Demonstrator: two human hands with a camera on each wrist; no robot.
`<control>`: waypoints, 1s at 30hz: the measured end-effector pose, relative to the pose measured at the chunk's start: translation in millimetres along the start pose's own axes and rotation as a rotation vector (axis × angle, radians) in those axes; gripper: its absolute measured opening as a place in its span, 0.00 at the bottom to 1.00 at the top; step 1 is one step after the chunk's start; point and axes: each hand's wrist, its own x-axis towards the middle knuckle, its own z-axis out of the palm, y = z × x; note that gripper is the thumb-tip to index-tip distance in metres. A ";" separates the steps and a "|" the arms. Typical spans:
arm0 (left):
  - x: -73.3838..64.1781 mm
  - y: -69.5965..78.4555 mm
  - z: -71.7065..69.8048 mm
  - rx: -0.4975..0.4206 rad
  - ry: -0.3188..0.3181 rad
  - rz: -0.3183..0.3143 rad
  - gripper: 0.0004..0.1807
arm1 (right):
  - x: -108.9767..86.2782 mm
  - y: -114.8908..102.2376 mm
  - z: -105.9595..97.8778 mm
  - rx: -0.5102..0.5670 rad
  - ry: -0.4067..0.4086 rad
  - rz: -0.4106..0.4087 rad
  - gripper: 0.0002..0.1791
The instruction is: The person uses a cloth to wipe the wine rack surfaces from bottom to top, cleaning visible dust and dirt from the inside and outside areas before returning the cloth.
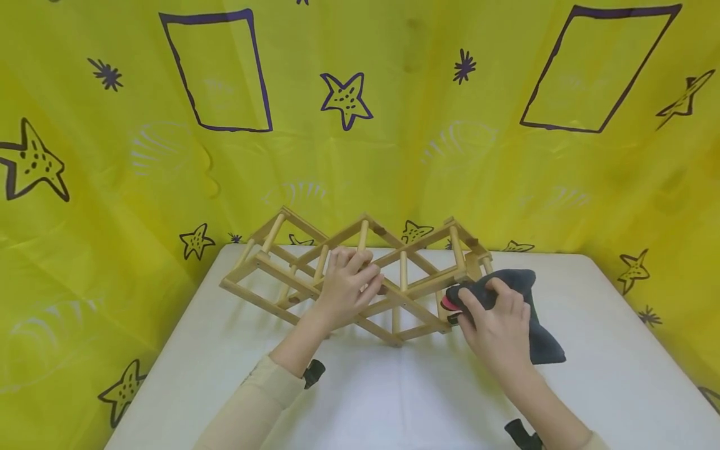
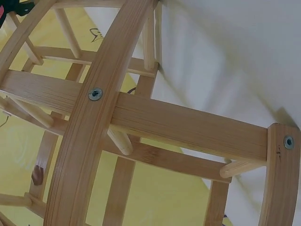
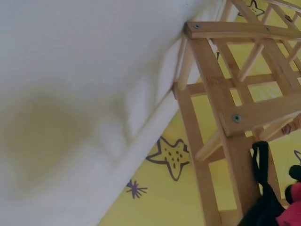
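Observation:
A folding wooden lattice rack [image 1: 281, 270], made of flat slats and round dowels, stands spread out on the table. My left hand [image 1: 349, 287] grips its middle, fingers bent over the slats near a crossing. At the rack's right end, my right hand [image 1: 503, 325] pinches a dark navy cloth item [image 1: 545, 345] with a pink-red part, between thumb and fingers. The right wrist view shows a dark loop [image 3: 261, 165] on this item, lying against the rack's end slats. Bolt heads [image 2: 95, 94] mark the slat joints in the left wrist view; neither hand shows in the wrist views.
The white tabletop [image 1: 394, 400] runs under and in front of the rack. Just behind it hangs a yellow curtain [image 1: 394, 162] with drawn stars and frames. Black wrist mounts [image 1: 314, 374] sit at both of my wrists.

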 end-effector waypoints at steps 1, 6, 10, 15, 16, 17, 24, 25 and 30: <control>0.2 -0.2 0.0 -0.001 0.000 0.001 0.19 | 0.1 -0.6 0.4 0.003 0.007 0.005 0.12; 0.3 -1.0 0.3 0.010 0.010 0.009 0.18 | 1.7 -2.7 3.5 0.040 0.111 0.018 0.18; -0.2 -1.1 0.4 0.020 0.016 0.011 0.18 | 1.9 -3.3 5.8 0.058 0.194 0.008 0.10; -0.5 -1.1 1.2 0.037 0.018 0.023 0.19 | -8.9 -1.0 6.3 0.016 0.181 -0.030 0.17; -0.6 -1.1 1.6 0.038 0.020 0.024 0.20 | -12.7 0.1 5.8 0.000 0.162 -0.033 0.18; -0.7 -1.1 1.9 0.039 0.022 0.025 0.20 | -16.7 1.7 5.4 -0.011 0.141 -0.031 0.19; -0.4 -1.4 3.1 0.045 0.032 0.026 0.20 | -31.5 9.0 5.5 -0.031 0.121 0.007 0.20; -0.3 -1.4 3.1 0.045 0.032 0.025 0.20 | -29.5 7.9 5.8 -0.036 0.129 -0.001 0.21; -0.5 -0.2 2.2 0.049 0.025 0.019 0.21 | -9.0 -6.7 7.6 -0.018 0.176 -0.082 0.19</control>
